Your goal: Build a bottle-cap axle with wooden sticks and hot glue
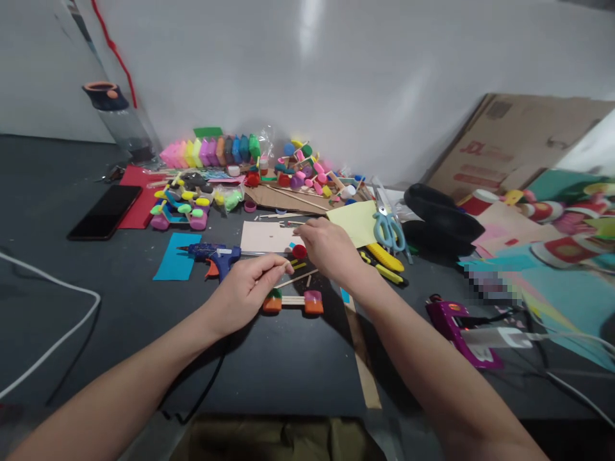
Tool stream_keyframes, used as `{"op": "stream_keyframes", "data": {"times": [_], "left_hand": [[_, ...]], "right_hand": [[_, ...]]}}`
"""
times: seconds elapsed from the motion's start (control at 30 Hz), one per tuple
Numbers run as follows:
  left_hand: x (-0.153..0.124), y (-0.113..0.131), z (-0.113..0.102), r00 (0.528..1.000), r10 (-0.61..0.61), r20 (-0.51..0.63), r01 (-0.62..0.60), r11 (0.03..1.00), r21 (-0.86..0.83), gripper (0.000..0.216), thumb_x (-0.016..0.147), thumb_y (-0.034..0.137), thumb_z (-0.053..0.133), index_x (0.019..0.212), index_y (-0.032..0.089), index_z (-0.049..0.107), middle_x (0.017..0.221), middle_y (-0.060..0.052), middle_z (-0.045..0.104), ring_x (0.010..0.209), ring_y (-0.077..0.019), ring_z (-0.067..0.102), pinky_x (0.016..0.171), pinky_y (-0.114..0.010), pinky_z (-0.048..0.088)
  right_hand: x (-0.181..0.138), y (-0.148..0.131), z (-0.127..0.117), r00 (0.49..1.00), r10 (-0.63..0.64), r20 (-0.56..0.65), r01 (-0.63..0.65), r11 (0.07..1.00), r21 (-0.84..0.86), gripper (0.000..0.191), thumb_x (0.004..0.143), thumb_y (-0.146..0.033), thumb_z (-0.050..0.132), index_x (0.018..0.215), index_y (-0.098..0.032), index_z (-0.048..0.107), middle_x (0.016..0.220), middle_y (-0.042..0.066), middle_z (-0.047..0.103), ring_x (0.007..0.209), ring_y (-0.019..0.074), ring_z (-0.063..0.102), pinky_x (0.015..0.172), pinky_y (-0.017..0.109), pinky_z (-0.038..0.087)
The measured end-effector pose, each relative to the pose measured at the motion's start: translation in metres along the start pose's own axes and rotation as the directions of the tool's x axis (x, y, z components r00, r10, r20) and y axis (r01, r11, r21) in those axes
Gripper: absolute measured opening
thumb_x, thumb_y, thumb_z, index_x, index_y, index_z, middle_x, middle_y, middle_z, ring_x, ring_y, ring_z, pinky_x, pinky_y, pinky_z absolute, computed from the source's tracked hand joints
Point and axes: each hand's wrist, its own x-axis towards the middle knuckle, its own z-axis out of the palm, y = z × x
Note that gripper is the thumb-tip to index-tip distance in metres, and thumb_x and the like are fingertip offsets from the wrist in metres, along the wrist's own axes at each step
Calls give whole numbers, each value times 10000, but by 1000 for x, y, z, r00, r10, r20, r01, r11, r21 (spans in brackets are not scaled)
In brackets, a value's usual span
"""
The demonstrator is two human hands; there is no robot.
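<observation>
My left hand (247, 288) is closed in a pinch on a thin wooden stick (300, 278) that runs right across the dark table. Just below it lies a small stick frame with orange and pink foam wheels (293, 301). My right hand (327, 246) hovers beyond it with fingers curled together near a red bottle cap (299, 251) and a pale card (266, 237); what it holds, if anything, is hidden.
A blue glue gun (216, 255) lies on the left beside blue paper (175, 257). Scissors (390, 224), yellow cutters (384, 259), a purple glue gun (456, 323), a phone (106, 211), foam pieces (211, 152), a bottle (120, 118) and cardboard (509, 144) surround the area.
</observation>
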Motion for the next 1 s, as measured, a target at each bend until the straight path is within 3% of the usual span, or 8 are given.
{"op": "stream_keyframes", "data": {"times": [0.07, 0.2, 0.33, 0.47, 0.63, 0.8, 1.0], "left_hand": [[-2, 1, 0, 997, -71, 8, 71, 974, -215, 306, 1007, 344, 457, 995, 148, 693, 692, 5, 591, 624, -113, 536, 564, -210, 422], [-2, 2, -1, 991, -129, 18, 125, 904, -408, 248, 963, 320, 553, 1005, 148, 726, 725, -11, 623, 615, -94, 521, 538, -198, 400], [-3, 5, -1, 990, -141, -11, 122, 887, -445, 204, 945, 297, 590, 983, 163, 738, 767, -38, 705, 663, -110, 591, 538, -196, 418], [-3, 6, 2, 990, -136, -32, 113, 918, -380, 190, 956, 277, 576, 965, 166, 729, 756, -31, 723, 703, -126, 644, 593, -213, 475], [-2, 1, 7, 993, -102, -62, 81, 956, -281, 184, 963, 252, 561, 969, 149, 713, 740, -21, 719, 699, -123, 653, 665, -228, 516], [-4, -3, 8, 990, -129, -51, 105, 936, -335, 188, 972, 276, 563, 984, 160, 711, 754, -17, 712, 687, -113, 649, 607, -204, 506], [-6, -3, 9, 993, -88, -81, 47, 911, -410, 190, 983, 285, 568, 982, 178, 725, 751, -13, 721, 650, -101, 652, 576, -188, 505]], "right_hand": [[1, 6, 2, 1000, 11, 2, -11, 1000, -3, 310, 988, -106, 441, 1113, -152, 720, 1061, 114, 729, 1003, 228, 635, 804, 306, 424], [-31, 23, -4, 994, 109, 11, -109, 993, -47, 289, 1018, -212, 432, 1053, -144, 710, 1041, 120, 708, 968, 232, 649, 807, 314, 452], [-84, 49, -7, 970, 234, 58, -223, 963, -152, 283, 967, -348, 543, 1018, -112, 689, 981, 168, 692, 913, 320, 653, 751, 389, 471], [-114, 63, 3, 952, 280, 126, -254, 948, -191, 446, 876, -448, 659, 1124, -77, 649, 1071, 207, 678, 983, 367, 645, 795, 428, 502], [-115, 69, 15, 944, 294, 149, -266, 947, -183, 390, 891, -419, 603, 1071, -75, 642, 1126, 235, 645, 1044, 371, 615, 916, 461, 488], [-111, 79, 20, 932, 326, 161, -304, 941, -149, 489, 834, -411, 622, 1154, -40, 599, 1071, 225, 676, 979, 358, 642, 851, 438, 512], [-108, 81, 27, 938, 302, 169, -286, 952, -111, 593, 772, -342, 597, 1245, 13, 571, 1134, 269, 660, 1077, 410, 632, 892, 462, 523]]}}
